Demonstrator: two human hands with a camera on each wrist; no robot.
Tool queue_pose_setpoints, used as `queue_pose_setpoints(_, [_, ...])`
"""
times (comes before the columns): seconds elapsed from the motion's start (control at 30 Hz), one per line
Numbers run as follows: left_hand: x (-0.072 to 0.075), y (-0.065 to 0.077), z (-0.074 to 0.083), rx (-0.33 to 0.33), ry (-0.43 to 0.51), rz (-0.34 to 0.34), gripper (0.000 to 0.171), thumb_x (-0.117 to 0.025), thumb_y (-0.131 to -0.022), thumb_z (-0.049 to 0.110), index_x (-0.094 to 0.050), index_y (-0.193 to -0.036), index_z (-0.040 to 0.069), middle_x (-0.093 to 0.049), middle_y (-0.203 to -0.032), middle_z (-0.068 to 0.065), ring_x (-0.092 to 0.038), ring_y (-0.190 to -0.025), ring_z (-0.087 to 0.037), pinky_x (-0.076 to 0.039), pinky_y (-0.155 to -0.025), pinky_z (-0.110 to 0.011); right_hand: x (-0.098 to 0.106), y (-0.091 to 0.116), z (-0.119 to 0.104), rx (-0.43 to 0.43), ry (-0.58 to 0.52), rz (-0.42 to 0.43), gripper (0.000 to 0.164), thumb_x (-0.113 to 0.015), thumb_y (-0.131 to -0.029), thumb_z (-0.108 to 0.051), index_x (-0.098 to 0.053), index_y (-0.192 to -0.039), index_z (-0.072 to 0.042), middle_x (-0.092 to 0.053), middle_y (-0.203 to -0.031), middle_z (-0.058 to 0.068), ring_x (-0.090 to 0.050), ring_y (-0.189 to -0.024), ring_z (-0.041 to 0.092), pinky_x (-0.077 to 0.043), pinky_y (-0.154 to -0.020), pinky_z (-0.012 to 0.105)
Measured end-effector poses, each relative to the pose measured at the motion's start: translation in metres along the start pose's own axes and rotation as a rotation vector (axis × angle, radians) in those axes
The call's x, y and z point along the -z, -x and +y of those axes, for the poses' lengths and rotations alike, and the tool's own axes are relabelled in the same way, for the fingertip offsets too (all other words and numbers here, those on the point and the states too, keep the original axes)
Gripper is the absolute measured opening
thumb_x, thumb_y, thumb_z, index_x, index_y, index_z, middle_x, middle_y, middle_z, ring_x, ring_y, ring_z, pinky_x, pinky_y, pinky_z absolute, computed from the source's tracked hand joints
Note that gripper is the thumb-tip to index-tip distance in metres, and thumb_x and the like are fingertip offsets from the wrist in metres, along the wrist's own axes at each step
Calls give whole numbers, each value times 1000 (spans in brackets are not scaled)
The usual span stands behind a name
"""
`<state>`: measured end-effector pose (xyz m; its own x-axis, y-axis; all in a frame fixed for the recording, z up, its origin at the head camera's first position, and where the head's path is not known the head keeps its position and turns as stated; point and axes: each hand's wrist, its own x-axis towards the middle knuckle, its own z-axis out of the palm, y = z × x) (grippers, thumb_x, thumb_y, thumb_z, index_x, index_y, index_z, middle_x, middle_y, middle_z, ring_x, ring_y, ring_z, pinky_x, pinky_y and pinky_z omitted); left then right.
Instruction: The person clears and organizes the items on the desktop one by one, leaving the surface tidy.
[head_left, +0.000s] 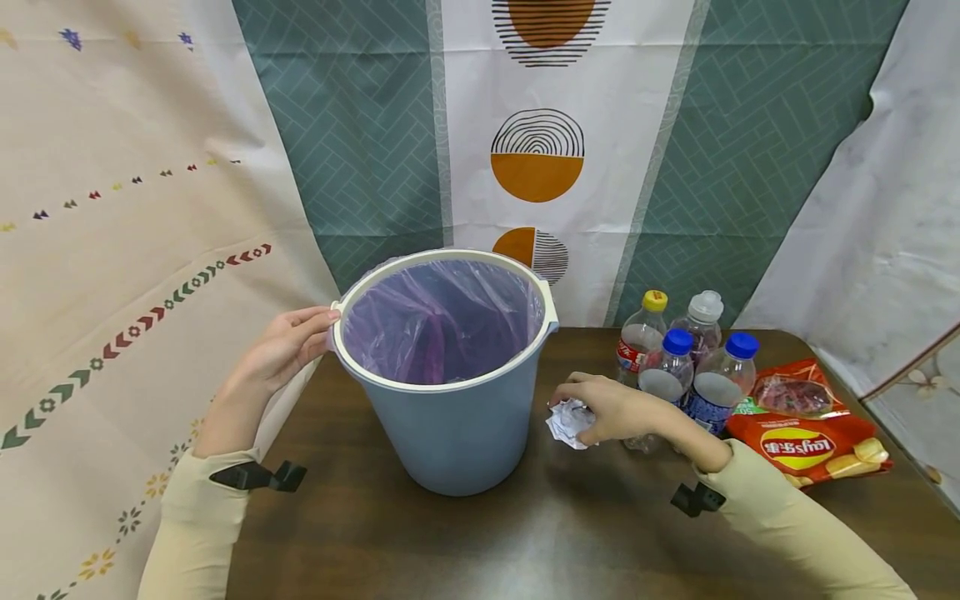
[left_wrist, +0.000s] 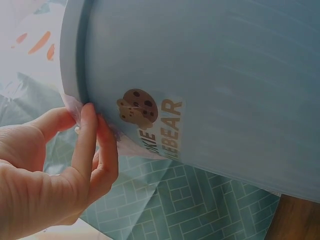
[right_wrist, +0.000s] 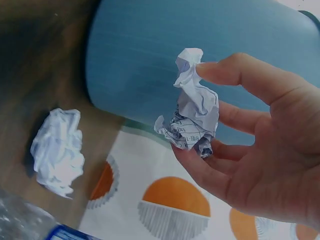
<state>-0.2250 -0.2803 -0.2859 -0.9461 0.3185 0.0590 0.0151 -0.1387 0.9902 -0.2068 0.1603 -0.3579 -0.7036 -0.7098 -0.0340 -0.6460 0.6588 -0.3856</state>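
Observation:
A blue-grey trash bin (head_left: pixel 457 442) with a cream rim stands upright on the table, lined with a translucent pinkish-purple bag (head_left: pixel 480 292). At the left side of its rim, my left hand (head_left: pixel 288 346) pinches the edge where the bag folds over; the left wrist view shows thumb and fingers on either side of it. Right of the bin, my right hand (head_left: pixel 611 407) holds a crumpled paper ball (right_wrist: pixel 196 107) between thumb and fingers, with print showing on part of it. Another crumpled paper ball (right_wrist: pixel 57 152) lies on the table in the right wrist view.
Several plastic bottles (head_left: pixel 723 383) stand grouped behind my right forearm. Beside them lies a red Lay's chip bag (head_left: pixel 817 442). The dark wooden table (head_left: pixel 360 542) meets patterned cloth hangings (head_left: pixel 375 125) at the back and sides.

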Motion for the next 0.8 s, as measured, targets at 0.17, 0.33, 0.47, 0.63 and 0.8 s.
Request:
queue_pose_setpoints(0.17, [0,0,1,4,6,4,16,-48,-94,7,-64,-100,6,-65,-91,-1,-66,-78,-8,-57,-72,-17,11,3,-1,7,-7,23,48,-76,-70,-18,-58,-115,-17,-54,-112,1,-51,-93,13,-50,-79,28])
queue_pose_setpoints(0.33, [0,-1,0,-2,2,-2,17,-48,-94,7,-65,-99,7,-65,-90,-1,-66,-78,-8,-57,-72,-17,20,7,-3,2,-13,45,47,-75,-71,-17,-57,-115,-17,-54,-114,2,-52,-96,13,-52,-82,30])
queue_pose_setpoints(0.47, [0,-1,0,-11,13,-7,18,-47,-94,6,-65,-97,6,-65,-89,-1,-65,-77,-8,-57,-72,-17,26,9,-6,12,-6,69,46,-74,-71,-16,-57,-115,-16,-54,-114,1,-52,-96,13,-52,-80,28])
queue_pose_setpoints(0.63, [0,-1,0,-10,19,4,18,-47,-94,5,-65,-97,6,-65,-89,-1,-66,-77,-8,-57,-71,-16,30,9,-7,18,-7,76,46,-73,-72,-16,-57,-115,-16,-54,-114,2,-52,-92,12,-50,-74,23])
queue_pose_setpoints(0.8, [0,-1,0,-1,18,2,18,-48,-94,5,-65,-98,6,-65,-90,-1,-66,-76,-7,-57,-71,-16,30,9,-5,23,-22,72,46,-72,-72,-16,-57,-115,-17,-53,-114,2,-51,-90,12,-49,-70,20])
